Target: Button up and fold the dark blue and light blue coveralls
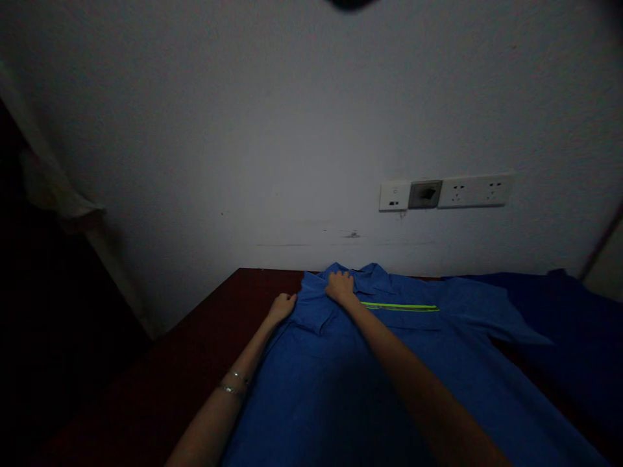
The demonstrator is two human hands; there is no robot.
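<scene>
A blue short-sleeved shirt [302,370] lies spread on a dark red table, its collar [374,279] toward the wall. A bright yellow-green stripe with a grey band [402,307] runs across its chest. My left hand [282,307] is closed on the shirt's left edge, where that side is folded inward. Close to the collar, my right hand [339,285] has its fingers curled into the shoulder fabric. The sleeve on the right [516,321] lies stretched out flat. Both palms and the cloth inside them are hidden.
Darker blue fabric [574,344] lies at the right, partly under the shirt. The dark red tabletop [214,337] shows on the left, ending at the wall [272,149]. Sockets and switches [472,192] are set in the wall. The far left is very dark.
</scene>
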